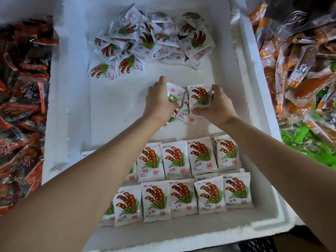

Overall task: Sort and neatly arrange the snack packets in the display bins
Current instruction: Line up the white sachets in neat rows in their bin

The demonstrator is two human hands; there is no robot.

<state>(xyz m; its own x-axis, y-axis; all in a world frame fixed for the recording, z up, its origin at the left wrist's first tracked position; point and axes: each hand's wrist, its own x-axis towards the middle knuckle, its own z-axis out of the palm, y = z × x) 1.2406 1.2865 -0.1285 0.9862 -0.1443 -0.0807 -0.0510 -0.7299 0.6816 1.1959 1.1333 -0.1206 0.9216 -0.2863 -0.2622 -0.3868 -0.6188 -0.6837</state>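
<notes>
A white foam bin (69, 99) holds white snack packets printed with brown pods and green leaves. Two neat rows of packets (183, 177) lie at the near end. A loose pile of the same packets (151, 40) sits at the far end. In the middle of the bin my left hand (158, 100) grips one packet (174, 93), and my right hand (218, 104) pinches another packet (200, 97) held upright. A few more packets (183, 113) lie under and between both hands, partly hidden.
A bin of dark red and black packets (21, 110) borders the left side. Orange and clear packets (298, 57) fill the bin on the right, with green packets (309, 144) below them. Bare bin floor (116, 106) lies left of my hands.
</notes>
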